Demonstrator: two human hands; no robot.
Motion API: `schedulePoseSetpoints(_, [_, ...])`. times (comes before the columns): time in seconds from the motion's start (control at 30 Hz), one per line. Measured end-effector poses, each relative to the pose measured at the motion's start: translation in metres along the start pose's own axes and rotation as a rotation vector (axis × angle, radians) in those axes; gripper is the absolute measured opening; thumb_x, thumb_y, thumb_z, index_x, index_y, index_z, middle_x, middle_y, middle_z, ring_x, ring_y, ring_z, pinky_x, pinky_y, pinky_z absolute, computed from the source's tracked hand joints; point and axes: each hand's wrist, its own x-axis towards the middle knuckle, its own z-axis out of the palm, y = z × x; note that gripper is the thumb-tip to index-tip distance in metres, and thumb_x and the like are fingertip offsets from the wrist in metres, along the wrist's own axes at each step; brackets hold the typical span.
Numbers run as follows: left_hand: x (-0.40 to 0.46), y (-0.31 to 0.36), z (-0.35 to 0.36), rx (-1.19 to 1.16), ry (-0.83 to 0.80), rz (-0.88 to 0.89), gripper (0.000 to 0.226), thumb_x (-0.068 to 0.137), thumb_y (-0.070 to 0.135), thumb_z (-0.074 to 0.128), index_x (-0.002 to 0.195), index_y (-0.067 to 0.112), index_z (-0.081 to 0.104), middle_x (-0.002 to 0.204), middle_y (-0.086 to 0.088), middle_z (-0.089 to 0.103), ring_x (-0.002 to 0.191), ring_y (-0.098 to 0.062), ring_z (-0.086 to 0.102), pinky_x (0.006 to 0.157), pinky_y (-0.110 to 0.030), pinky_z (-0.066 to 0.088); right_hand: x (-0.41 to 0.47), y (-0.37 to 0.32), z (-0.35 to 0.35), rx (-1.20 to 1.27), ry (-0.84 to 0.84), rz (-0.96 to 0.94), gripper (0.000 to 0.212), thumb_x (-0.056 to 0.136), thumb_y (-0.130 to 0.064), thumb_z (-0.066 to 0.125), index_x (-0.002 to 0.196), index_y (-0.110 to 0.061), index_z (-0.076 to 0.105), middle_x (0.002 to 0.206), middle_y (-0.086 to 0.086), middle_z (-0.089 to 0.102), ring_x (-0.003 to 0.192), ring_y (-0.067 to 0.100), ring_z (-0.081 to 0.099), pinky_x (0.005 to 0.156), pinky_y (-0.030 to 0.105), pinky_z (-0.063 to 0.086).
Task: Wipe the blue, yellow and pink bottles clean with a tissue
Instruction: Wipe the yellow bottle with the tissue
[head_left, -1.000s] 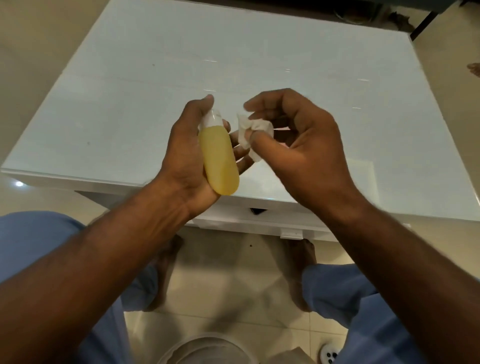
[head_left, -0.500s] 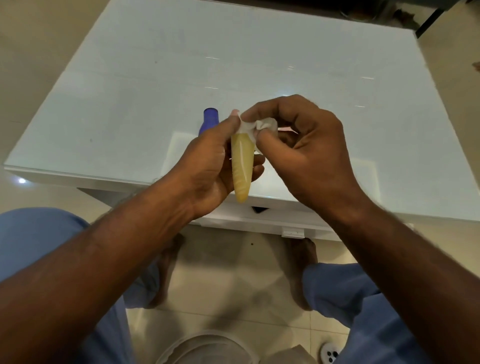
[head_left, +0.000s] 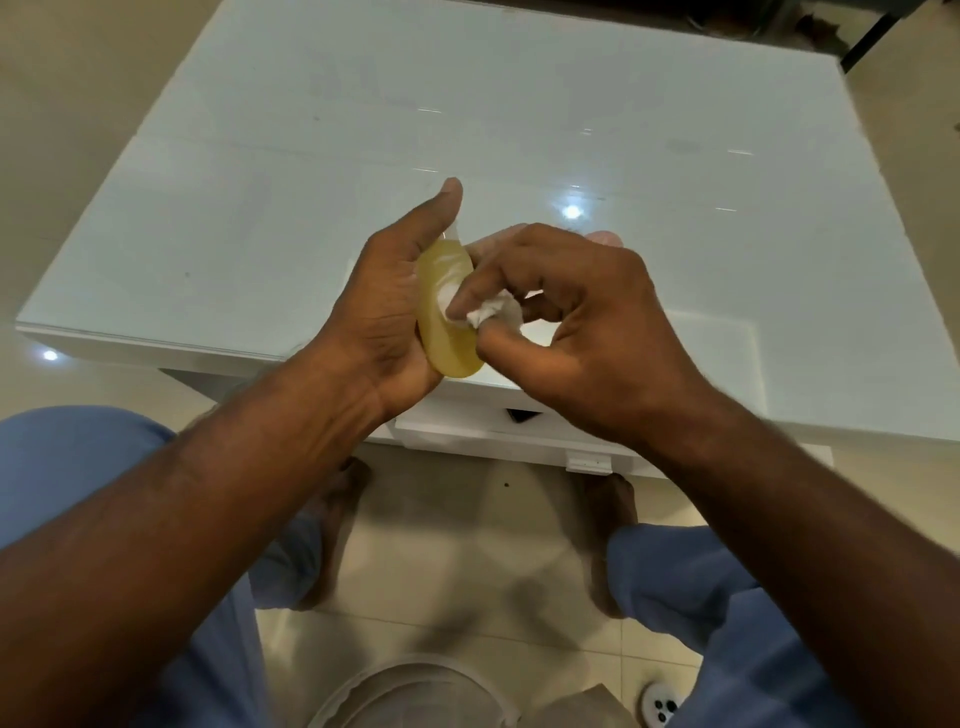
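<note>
Yellow translucent plastic bottle (head_left: 448, 306) sits above the white glass desk (head_left: 363, 130) edge, left hand (head_left: 384, 306) curled around it; it looks light, smooth, probably slippery. Right hand (head_left: 576, 322) pinches a crumpled white tissue (head_left: 491, 313) against its side; holding the body seems safest.

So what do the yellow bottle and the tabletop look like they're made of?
The yellow bottle looks like translucent plastic with a smooth, slightly glossy skin: light passes through its amber body. The tabletop looks like glass or a high-gloss white laminate; it mirrors ceiling lights as sharp bright spots. Which of the two, the view leaves open.
</note>
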Motion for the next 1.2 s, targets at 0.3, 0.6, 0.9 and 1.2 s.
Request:
schedulePoseSetpoints(0.3, [0.005,0.003,-0.003,-0.236,0.046,0.059,0.031,0.1,0.041,0.049,0.089,0.013,0.053,0.1,-0.013,0.074,0.098,-0.031,0.072,0.089,-0.047,0.058,0.001,-0.001,0.001,-0.018,0.037,-0.076,0.017,0.083,0.004,0.073,0.096,-0.005,0.077,0.097,0.005,0.075,0.089,0.015,0.068,0.077,0.019,0.051])
schedulePoseSetpoints(0.6, [0.001,-0.004,0.002,-0.221,-0.09,0.005,0.032,0.098,0.036,0.046,0.101,0.006,0.059,0.095,-0.012,0.063,0.091,-0.027,0.067,0.082,-0.038,0.057,0.005,-0.002,-0.007,-0.056,0.161,-0.086,0.02,0.084,0.007,0.071,0.099,-0.005,0.078,0.095,0.007,0.072,0.085,0.015,0.067,0.071,0.021,0.053])
schedulePoseSetpoints(0.9, [0.005,0.002,-0.002,-0.335,-0.088,0.06,0.035,0.101,0.035,0.041,0.118,0.007,0.052,0.129,-0.02,0.063,0.126,-0.036,0.058,0.108,-0.049,0.045,-0.001,-0.006,-0.004,-0.073,-0.01,-0.292,0.016,0.078,0.005,0.074,0.088,-0.005,0.082,0.092,0.009,0.074,0.089,0.022,0.069,0.079,0.027,0.052])
schedulePoseSetpoints(1.2, [0.0,-0.008,0.007,-0.27,-0.19,-0.012,0.044,0.102,0.033,0.033,0.098,0.005,0.067,0.09,-0.012,0.072,0.088,-0.025,0.071,0.078,-0.036,0.06,0.002,-0.003,-0.008,-0.193,0.187,-0.245,0.02,0.088,0.004,0.071,0.102,-0.004,0.081,0.104,0.011,0.074,0.096,0.018,0.068,0.078,0.027,0.055])
